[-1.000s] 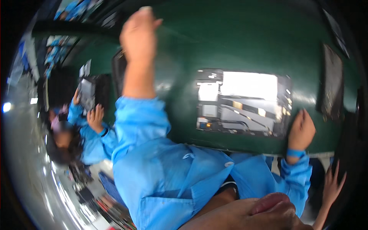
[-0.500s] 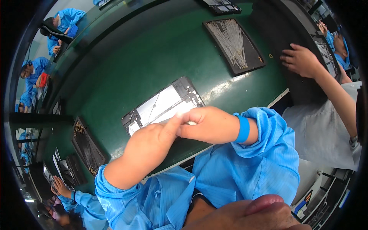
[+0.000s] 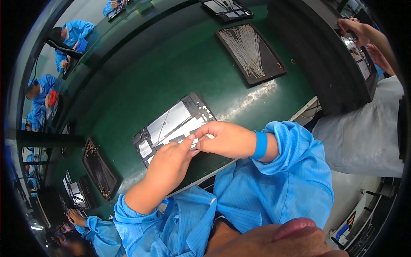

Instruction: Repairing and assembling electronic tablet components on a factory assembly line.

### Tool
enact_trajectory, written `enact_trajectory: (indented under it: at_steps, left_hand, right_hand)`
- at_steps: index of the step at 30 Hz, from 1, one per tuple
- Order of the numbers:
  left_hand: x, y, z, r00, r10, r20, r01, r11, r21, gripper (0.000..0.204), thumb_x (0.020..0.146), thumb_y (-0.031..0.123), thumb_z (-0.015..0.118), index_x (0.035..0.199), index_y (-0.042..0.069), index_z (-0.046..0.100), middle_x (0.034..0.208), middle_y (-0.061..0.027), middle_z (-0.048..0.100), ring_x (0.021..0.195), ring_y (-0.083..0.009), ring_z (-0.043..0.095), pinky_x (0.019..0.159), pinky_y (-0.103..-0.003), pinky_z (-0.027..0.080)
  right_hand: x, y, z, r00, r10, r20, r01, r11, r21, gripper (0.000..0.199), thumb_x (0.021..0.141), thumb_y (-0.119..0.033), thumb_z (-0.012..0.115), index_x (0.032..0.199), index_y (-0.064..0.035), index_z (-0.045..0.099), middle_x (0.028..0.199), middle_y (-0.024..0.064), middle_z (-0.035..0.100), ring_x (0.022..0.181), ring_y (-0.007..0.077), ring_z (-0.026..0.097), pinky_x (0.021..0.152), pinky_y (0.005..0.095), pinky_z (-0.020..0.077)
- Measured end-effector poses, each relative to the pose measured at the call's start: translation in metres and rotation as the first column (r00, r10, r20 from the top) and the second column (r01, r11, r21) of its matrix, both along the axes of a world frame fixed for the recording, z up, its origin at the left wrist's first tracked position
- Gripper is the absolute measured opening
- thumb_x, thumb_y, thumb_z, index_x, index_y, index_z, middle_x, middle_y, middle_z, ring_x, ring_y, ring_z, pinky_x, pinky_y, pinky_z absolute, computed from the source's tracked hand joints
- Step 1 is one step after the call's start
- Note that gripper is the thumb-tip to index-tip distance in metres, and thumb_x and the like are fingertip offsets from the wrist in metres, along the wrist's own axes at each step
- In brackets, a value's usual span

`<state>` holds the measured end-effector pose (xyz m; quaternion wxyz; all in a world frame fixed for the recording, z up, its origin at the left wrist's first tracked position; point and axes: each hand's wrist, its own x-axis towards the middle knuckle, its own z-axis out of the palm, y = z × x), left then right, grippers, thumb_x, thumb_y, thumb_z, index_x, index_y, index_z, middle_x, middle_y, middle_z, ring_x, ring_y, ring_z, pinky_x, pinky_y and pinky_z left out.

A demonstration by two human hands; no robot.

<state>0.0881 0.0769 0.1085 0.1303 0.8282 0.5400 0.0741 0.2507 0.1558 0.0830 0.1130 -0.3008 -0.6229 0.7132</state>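
Note:
An opened tablet-like device (image 3: 169, 122) with a silvery inside, a black frame and thin dark cables lies tilted on the green bench. My left hand (image 3: 169, 160) is over its near edge, thumb and fingers pinched together. My right hand (image 3: 229, 139) meets it from the right, its fingers curled and its tips against the left ones. A small white bit (image 3: 209, 136) shows at the right fingers. Whatever else the fingertips hold is hidden by the hands.
A black tray (image 3: 270, 68) of thin whitish cables lies at the far right, and another tray (image 3: 100, 167) of dark cables at the left. A second opened device (image 3: 229, 10) lies at the back. A black ledge (image 3: 321, 55) borders the right. Co-workers sit around the bench.
My hands have shifted slightly left and their tips remain together. More of the device shows beneath them. The neighbour's hand at the right has moved from the black ledge to a device beyond.

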Motion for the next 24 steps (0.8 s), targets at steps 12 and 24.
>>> enact_trajectory:
  at_steps: [12, 24]
  left_hand:
    - [0.003, -0.026, -0.024, 0.973, 0.23, 0.019, -0.229, 0.973, -0.033, 0.038, 0.076, 0.014, 0.052, 0.11, 0.002, 0.042, 0.067, -0.013, 0.054, 0.064, -0.0257, 0.054, 0.051, -0.035, 0.042]
    - [0.003, -0.04, -0.071, 0.662, 0.711, -0.238, -0.746, 0.593, -0.305, 0.035, 0.077, 0.016, 0.052, 0.108, 0.002, 0.044, 0.072, -0.0141, 0.054, 0.069, -0.0268, 0.053, 0.057, -0.036, 0.041]
  right_hand:
    - [-0.001, -0.025, -0.006, 0.993, -0.106, 0.052, 0.116, 0.958, -0.263, 0.033, 0.073, -0.016, 0.051, 0.1, 0.0025, 0.051, 0.086, 0.0091, 0.055, 0.08, 0.0138, 0.051, 0.07, 0.023, 0.0413]
    - [0.006, -0.03, -0.041, 0.917, -0.397, 0.046, 0.369, 0.797, -0.478, 0.037, 0.076, -0.012, 0.053, 0.11, -0.0042, 0.041, 0.082, 0.0022, 0.051, 0.063, 0.0086, 0.046, 0.049, 0.0187, 0.0364]
